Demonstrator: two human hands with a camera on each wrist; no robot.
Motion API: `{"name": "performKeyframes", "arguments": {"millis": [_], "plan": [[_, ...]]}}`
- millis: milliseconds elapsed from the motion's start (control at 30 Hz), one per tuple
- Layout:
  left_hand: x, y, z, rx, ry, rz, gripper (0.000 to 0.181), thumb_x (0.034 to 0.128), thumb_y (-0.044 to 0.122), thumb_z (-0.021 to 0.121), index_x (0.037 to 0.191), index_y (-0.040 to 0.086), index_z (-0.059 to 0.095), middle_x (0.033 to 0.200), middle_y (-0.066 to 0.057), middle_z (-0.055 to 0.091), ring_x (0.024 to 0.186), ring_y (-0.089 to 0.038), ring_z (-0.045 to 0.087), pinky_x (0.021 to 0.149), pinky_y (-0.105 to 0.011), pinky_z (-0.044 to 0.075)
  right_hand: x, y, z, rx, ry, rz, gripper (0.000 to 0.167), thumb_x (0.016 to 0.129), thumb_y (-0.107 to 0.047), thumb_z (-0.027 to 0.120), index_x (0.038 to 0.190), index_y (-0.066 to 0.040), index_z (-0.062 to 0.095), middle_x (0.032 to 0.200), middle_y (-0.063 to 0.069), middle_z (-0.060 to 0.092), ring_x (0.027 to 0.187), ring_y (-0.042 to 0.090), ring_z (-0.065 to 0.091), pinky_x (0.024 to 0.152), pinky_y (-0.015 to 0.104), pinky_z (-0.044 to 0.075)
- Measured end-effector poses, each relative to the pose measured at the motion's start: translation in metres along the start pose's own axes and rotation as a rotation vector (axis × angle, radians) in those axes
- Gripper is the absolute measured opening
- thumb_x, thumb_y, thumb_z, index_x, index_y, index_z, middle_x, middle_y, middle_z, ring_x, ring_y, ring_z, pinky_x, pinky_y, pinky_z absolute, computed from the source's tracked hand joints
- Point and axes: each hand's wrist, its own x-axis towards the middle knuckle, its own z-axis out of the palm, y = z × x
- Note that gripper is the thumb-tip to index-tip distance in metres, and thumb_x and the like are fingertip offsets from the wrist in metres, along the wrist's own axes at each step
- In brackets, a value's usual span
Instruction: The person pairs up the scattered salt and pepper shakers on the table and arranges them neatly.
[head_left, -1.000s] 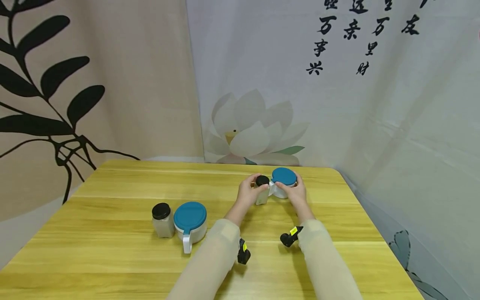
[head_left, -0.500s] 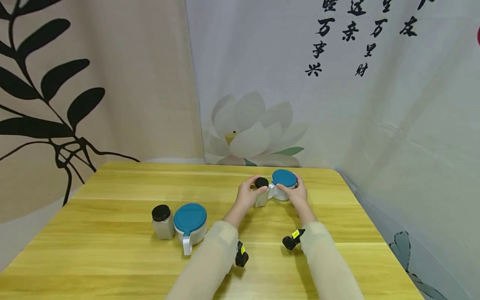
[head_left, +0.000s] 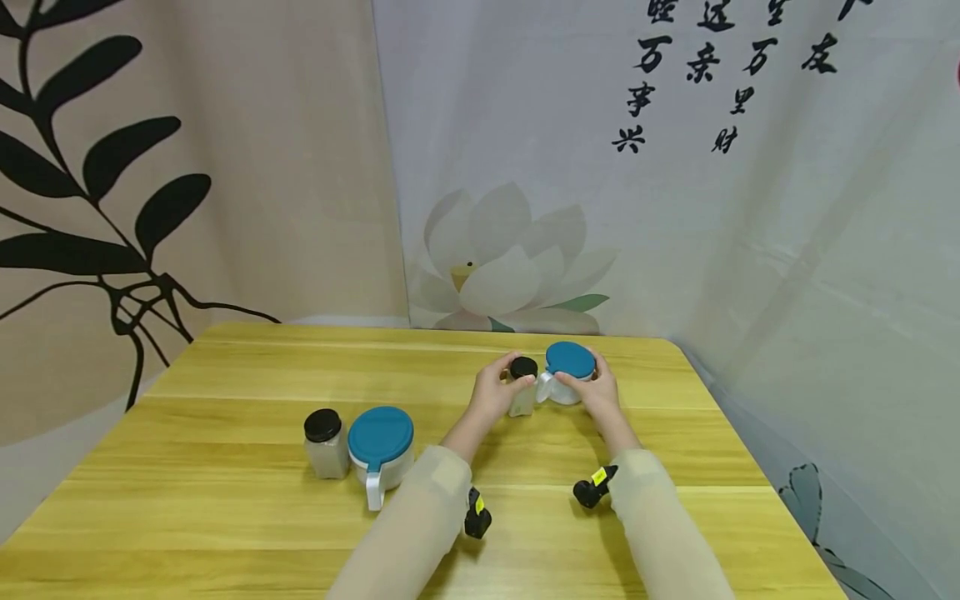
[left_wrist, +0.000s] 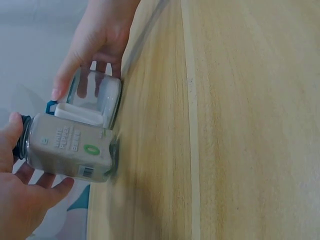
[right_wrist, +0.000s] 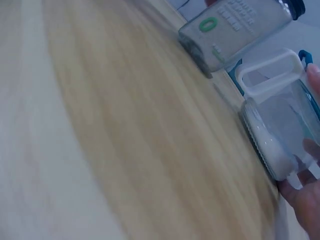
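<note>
My left hand (head_left: 492, 390) grips a glass jar of white pepper (left_wrist: 70, 147) by its upper part, thumb and fingers around it just below the black lid. To its right, my right hand (head_left: 597, 393) holds a clear seasoning jar (right_wrist: 275, 135) with a blue lid and a white handle, thumb on the near side and fingers around the far side. White contents show low inside it. Both jars stand upright side by side near the table's back edge. The white handle (left_wrist: 80, 114) points toward the pepper jar; whether they touch is unclear.
Farther left and nearer on the wooden table (head_left: 225, 517) stand another black-lidded jar (head_left: 327, 454) and another blue-lidded jar (head_left: 381, 437) with a white handle, close together. A printed cloth (head_left: 510, 125) hangs behind the back edge.
Both hands keep their hold on the two jars. My forearms have spread slightly apart, and the blue-lidded jar has shifted and turned a little. The pair on the left has not moved.
</note>
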Motion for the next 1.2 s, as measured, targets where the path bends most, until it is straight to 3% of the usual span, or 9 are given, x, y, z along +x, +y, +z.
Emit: {"name": "performKeyframes", "arguments": {"millis": [667,1200], "plan": [[-0.008,0.009,-0.014,-0.014,-0.041,0.036,0.046,0.0871,0.019,0.072,0.13,0.011,0.059,0.126,-0.011,0.058,0.113,-0.034,0.053,0.089,-0.051,0.047,-0.011,0.002,-0.011,0.046,-0.043,-0.023,0.085,0.079,-0.024,0.081,0.148,-0.013,0.033,0.15,0.016,0.033,0.136,0.034,0.029,0.108,0.049,0.028],[-0.017,0.012,-0.021,-0.014,-0.077,0.073,0.044,0.0853,0.02,0.074,0.127,0.012,0.062,0.113,-0.009,0.063,0.107,-0.029,0.054,0.087,-0.046,0.048,-0.018,0.002,-0.019,0.049,-0.084,-0.053,0.085,0.077,-0.025,0.082,0.147,-0.014,0.035,0.15,0.014,0.033,0.139,0.033,0.024,0.11,0.05,0.023]]}}
